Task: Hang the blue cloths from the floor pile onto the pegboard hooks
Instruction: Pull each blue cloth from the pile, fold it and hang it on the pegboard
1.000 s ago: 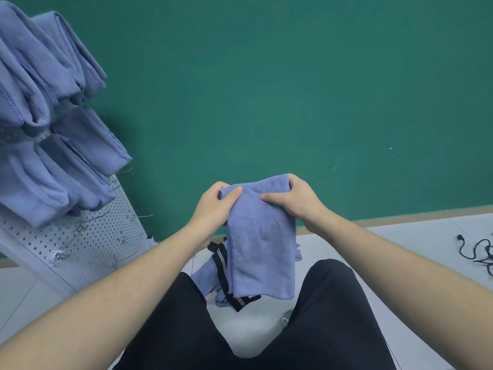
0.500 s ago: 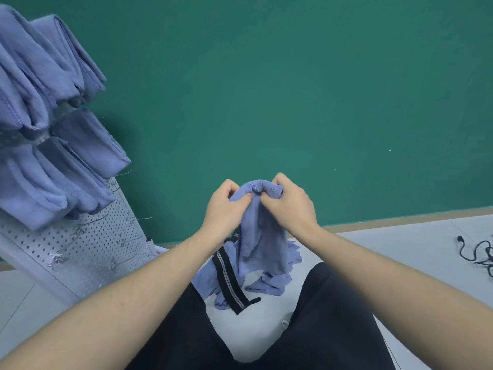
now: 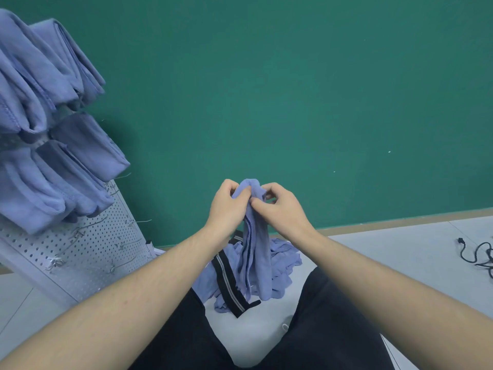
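Two bare hands meet in front of a dark green wall, both pinching the bunched top of one soft blue folded cloth (image 3: pixel 254 236). The left hand (image 3: pixel 226 206) grips it from the left, the right hand (image 3: pixel 280 209) from the right, fingertips touching. The cloth hangs straight down between dark-trousered knees. Below it, a loose pile of blue cloths (image 3: pixel 282 263) lies on the pale grey floor (image 3: pixel 400 263), crossed by a black striped strap (image 3: pixel 229 284). At left, a tilted white perforated pegboard (image 3: pixel 88 249) carries blue cloths (image 3: pixel 53 169) on its upper hooks; the lower wire hooks (image 3: pixel 56 261) are bare.
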Tool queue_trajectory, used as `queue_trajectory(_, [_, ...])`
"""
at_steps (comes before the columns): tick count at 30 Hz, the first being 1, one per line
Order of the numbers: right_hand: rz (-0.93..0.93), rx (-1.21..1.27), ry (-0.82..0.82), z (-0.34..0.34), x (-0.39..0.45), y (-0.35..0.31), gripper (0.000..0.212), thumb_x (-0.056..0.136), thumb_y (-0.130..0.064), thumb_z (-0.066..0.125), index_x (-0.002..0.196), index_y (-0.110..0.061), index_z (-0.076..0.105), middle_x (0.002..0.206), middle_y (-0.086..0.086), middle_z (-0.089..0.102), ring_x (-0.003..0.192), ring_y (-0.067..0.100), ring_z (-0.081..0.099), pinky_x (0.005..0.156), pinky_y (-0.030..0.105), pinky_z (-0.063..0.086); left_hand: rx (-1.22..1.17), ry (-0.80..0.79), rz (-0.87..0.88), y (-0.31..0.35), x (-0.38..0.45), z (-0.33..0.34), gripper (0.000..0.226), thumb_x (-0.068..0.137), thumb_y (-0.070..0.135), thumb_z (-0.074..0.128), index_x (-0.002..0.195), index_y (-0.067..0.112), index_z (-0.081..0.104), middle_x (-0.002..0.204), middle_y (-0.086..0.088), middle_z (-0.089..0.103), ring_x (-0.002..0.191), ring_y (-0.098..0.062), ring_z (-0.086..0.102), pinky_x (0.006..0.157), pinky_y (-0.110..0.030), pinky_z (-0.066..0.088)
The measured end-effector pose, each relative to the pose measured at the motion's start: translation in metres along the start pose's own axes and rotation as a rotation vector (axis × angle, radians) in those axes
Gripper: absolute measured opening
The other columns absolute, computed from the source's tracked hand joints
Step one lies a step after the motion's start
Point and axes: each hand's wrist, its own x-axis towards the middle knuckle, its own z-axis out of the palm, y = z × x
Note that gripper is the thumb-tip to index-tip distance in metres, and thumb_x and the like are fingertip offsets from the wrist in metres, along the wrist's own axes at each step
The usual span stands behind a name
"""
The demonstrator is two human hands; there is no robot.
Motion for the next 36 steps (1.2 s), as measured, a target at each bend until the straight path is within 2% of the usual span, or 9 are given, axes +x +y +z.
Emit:
queue_trajectory(5, [-0.063,-0.056,-0.139,-0.001,-0.007,-0.006,0.019,0.088,-0.012,0.056,0.097,-0.019,0.071,0.096,0.001,0.067,0.075,0.012,0.059,0.08,0.033,0.052,-0.052,-0.039,-0.056,0.003,-0.001,-0.004,0.043,0.082,0.048,0.075,0.095,0.016,0.049,0.087,0.002,0.055,0.075,-0.012,0.055,0.074,-0.032,0.049])
queue_trajectory(10, [0.05,0.307,-0.245,-0.002,-0.009,-0.005,0.039,0.095,0.005,0.042,0.113,-0.018,0.068,0.105,0.007,0.07,0.086,0.017,0.069,0.085,0.034,0.061,0.026,0.019,-0.003,0.006,0.007,-0.009,0.017,0.093,0.03,0.066,0.092,0.018,0.054,0.086,0.005,0.055,0.076,-0.011,0.05,0.068,-0.026,0.04])
queue_trajectory(13, [0.024,0.299,-0.084,-0.004,-0.002,0.003,0.025,0.092,-0.002,0.059,0.111,-0.019,0.057,0.095,0.006,0.067,0.079,0.016,0.062,0.083,0.041,0.06,0.022,-0.095,0.039,0.01,0.011,-0.015,0.015,0.093,0.031,0.067,0.089,0.022,0.056,0.086,0.001,0.06,0.078,-0.015,0.052,0.075,-0.033,0.044])
queue_trajectory(15, [-0.014,0.185,-0.013,-0.007,0.004,0.012,0.046,0.085,-0.016,0.077,0.119,-0.024,0.047,0.107,-0.003,0.059,0.092,0.011,0.059,0.089,0.031,0.053,0.022,-0.156,0.081,0.016,0.013,-0.021,0.014,0.093,0.03,0.069,0.089,0.023,0.057,0.086,0.001,0.062,0.078,-0.015,0.053,0.078,-0.037,0.046])
queue_trajectory(18, [-0.023,0.174,-0.114,-0.012,0.011,0.021,0.072,0.077,-0.024,0.087,0.133,-0.025,0.042,0.13,-0.009,0.055,0.118,0.005,0.056,0.098,0.022,0.047,-0.003,-0.265,0.125,0.029,0.013,-0.028,0.013,0.094,0.028,0.069,0.09,0.023,0.057,0.083,0.004,0.065,0.079,-0.014,0.057,0.079,-0.037,0.049])
queue_trajectory(22, [0.013,0.213,-0.253,-0.012,0.017,0.026,0.053,0.073,-0.027,0.088,0.12,-0.025,0.063,0.113,-0.007,0.074,0.107,0.011,0.069,0.094,0.032,0.055,-0.096,-0.395,0.15,0.043,0.009,-0.034,0.011,0.098,0.021,0.063,0.091,0.022,0.055,0.089,0.0,0.063,0.082,-0.013,0.059,0.077,-0.031,0.053])
queue_trajectory(27, [0.051,0.177,-0.3,-0.008,0.014,0.031,0.033,0.077,-0.024,0.087,0.105,-0.024,0.069,0.101,-0.008,0.077,0.095,0.01,0.072,0.084,0.027,0.057,-0.174,-0.293,0.206,0.047,0.006,-0.04,0.01,0.1,0.019,0.06,0.093,0.021,0.053,0.087,0.0,0.063,0.077,-0.01,0.058,0.07,-0.025,0.053])
queue_trajectory(32, [0.082,0.069,-0.375,-0.01,0.012,0.04,0.049,0.067,-0.041,0.089,0.106,-0.019,0.07,0.104,-0.002,0.076,0.101,0.02,0.072,0.095,0.041,0.057,-0.167,-0.147,0.166,0.036,0.012,-0.066,0.017,0.097,0.02,0.064,0.088,0.018,0.05,0.076,-0.004,0.059,0.068,-0.012,0.055,0.064,-0.022,0.052])
queue_trajectory(36, [0.053,-0.066,-0.384,-0.011,0.023,0.035,0.041,0.072,-0.039,0.088,0.099,-0.015,0.068,0.092,0.001,0.073,0.083,0.014,0.067,0.084,0.032,0.055,-0.232,-0.198,0.034,0.019,0.016,-0.1,0.029,0.092,0.005,0.068,0.105,0.02,0.046,0.08,-0.003,0.065,0.064,-0.009,0.059,0.06,-0.02,0.052])
